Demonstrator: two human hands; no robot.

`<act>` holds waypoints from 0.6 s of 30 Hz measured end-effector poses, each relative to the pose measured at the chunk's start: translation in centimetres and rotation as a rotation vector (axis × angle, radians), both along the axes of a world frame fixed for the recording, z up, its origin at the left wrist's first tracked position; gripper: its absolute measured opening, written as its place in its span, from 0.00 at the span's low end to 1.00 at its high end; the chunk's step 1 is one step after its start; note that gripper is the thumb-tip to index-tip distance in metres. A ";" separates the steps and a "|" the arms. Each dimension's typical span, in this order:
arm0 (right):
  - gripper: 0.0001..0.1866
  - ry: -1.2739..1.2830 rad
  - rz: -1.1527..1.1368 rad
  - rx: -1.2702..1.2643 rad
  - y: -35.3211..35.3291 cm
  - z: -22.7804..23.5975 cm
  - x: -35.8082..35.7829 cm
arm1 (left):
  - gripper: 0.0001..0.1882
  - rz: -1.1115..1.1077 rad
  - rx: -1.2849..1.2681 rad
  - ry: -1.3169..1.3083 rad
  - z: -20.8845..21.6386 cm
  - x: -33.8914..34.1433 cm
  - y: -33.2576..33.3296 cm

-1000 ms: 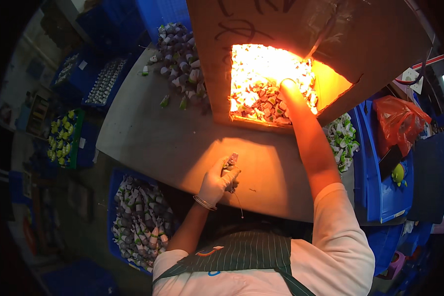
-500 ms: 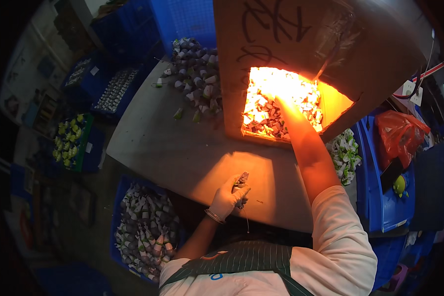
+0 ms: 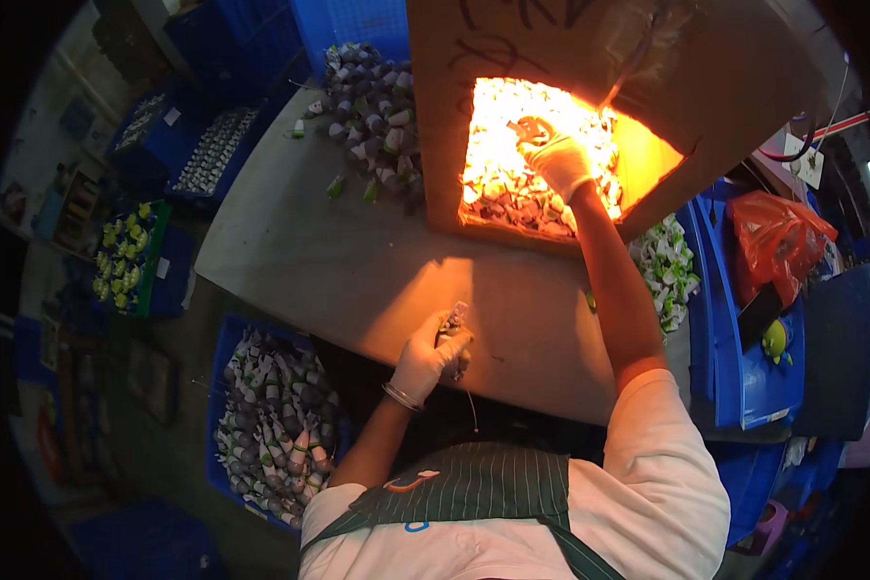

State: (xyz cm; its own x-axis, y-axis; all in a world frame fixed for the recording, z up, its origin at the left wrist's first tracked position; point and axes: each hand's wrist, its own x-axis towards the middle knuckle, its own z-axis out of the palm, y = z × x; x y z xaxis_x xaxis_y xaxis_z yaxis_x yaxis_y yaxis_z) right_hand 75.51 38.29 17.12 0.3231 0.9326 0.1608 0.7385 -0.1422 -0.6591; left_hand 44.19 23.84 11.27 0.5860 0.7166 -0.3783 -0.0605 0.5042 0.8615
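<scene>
My left hand [image 3: 425, 362], in a pale glove with a bracelet at the wrist, is closed around a small grey-purple piece [image 3: 458, 314] above the table's front edge. A thin string with a tiny bead at its end hangs below that hand. My right hand [image 3: 559, 162], gloved too, reaches through the opening of a cardboard box [image 3: 512, 232]. Inside, it is over a heap of small pieces [image 3: 517, 205] under a glaring orange light. Its fingers are bent together; the glare hides what they hold, if anything.
Grey cone-shaped parts [image 3: 372, 116] lie heaped on the grey table [image 3: 290, 251], left of the box. A blue crate [image 3: 224, 387] of similar parts stands at lower left. White-green pieces [image 3: 669, 266], blue trays [image 3: 744, 387] and a red plastic bag [image 3: 775, 237] are at right.
My right hand has drawn back slightly from the box's glare and now shows plainly. My left hand stays closed on its piece. The whole view has shifted a little.
</scene>
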 end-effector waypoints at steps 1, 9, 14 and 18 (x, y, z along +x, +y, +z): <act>0.11 0.360 0.096 0.031 -2.1 -0.5 -1.9 | 0.20 0.015 0.047 0.007 0.4 -0.1 -0.1; 0.24 -0.255 0.300 0.214 -14.0 -4.6 -5.5 | 0.18 -0.048 -0.068 0.023 0.5 2.1 -0.7; 0.13 -0.223 0.039 0.350 -18.1 -6.2 -3.1 | 0.17 -0.039 -0.071 0.039 0.5 2.0 -1.2; 0.06 -0.024 -0.005 0.075 -22.8 -6.0 -4.5 | 0.17 -0.050 -0.045 0.042 0.4 1.7 -1.6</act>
